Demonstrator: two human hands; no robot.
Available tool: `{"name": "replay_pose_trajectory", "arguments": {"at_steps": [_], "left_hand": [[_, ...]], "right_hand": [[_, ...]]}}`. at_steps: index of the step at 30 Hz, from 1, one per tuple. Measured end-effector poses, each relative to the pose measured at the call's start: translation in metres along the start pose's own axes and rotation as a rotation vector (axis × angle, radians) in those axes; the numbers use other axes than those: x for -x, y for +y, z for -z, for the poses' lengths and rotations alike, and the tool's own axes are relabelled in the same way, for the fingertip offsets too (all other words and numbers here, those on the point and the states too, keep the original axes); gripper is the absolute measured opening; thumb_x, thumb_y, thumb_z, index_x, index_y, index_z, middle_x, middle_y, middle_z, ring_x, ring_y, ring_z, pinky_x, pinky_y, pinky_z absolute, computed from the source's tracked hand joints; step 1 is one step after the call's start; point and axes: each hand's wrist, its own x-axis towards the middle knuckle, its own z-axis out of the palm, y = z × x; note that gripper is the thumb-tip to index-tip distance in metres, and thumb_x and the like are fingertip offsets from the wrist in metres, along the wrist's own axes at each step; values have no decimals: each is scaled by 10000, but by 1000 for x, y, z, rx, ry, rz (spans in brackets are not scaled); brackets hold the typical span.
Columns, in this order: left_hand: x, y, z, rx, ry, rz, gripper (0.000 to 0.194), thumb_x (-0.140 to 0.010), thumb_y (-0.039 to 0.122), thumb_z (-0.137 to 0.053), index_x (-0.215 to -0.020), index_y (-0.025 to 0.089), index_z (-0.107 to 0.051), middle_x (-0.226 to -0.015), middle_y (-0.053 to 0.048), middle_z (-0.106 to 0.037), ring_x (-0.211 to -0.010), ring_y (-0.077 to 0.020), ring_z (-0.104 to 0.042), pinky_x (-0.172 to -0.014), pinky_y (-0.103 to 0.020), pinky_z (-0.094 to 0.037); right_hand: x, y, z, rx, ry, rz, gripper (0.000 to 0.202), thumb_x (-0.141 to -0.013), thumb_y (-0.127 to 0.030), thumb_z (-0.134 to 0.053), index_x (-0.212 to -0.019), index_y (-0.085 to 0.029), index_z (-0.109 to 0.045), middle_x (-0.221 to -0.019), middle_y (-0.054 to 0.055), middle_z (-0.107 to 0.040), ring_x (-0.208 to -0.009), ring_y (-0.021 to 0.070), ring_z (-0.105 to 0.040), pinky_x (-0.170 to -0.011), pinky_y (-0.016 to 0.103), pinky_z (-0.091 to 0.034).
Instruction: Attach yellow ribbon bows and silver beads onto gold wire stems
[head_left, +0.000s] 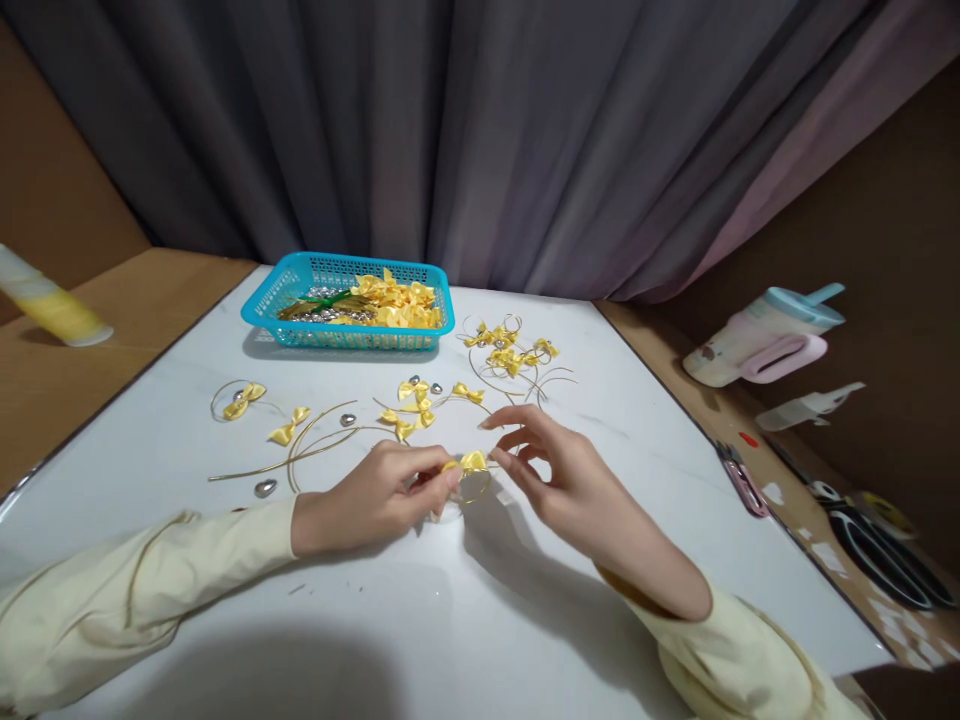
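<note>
My left hand (397, 490) pinches a yellow satin bow (474, 461) between thumb and fingertips, and a thin gold wire loop (475, 499) hangs below the bow. Just to the right hovers my right hand (551, 465), thumb and index finger apart, tips close beside the bow. Whether a fingertip touches the wire I cannot make out. Beyond my hands lie loose yellow bows (405, 415), curved gold wires (300, 455) and silver heart beads (266, 488). A looped wire with a bow (244, 400) rests at the left.
A blue basket (345, 338) at the back holds yellow bows, silver beads and a tied wire bundle. Finished-looking bow loops (510, 358) cluster right of it. Along the right side are a tumbler (750, 340), a small bottle (806, 408), pliers (742, 480) and scissors (877, 545).
</note>
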Motion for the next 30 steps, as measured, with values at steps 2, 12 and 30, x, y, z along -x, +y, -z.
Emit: {"name": "replay_pose_trajectory", "arguments": {"at_steps": [2, 12, 30], "left_hand": [[0, 0, 0, 11, 8, -33, 300, -905, 228, -407, -662, 145, -562, -554, 6, -607, -486, -82, -516, -509, -186, -390], [1, -6, -3, -122, 50, -255, 298, -882, 159, -431, -584, 169, -437, -502, 55, -404, -457, -75, -353, -460, -208, -300], [-4, -6, 4, -319, 262, -317, 290, -881, 126, -433, -595, 161, -469, -508, 44, -441, -464, -82, -375, -480, -204, -338]], "right_hand": [[-4, 7, 9, -115, -117, -55, 281, -814, -164, -523, -1090, -176, -472, -1146, 105, -551, -842, 157, -568, -704, 300, -464], [-19, 19, 25, -373, -605, -284, 285, -810, -303, -595, -1043, -139, -584, -726, 24, -635, -688, 128, -553, -639, 251, -386], [11, -23, -2, -85, -382, -168, 205, -866, -213, -489, -777, -131, -654, -603, 10, -612, -526, 89, -475, -523, 203, -360]]}}
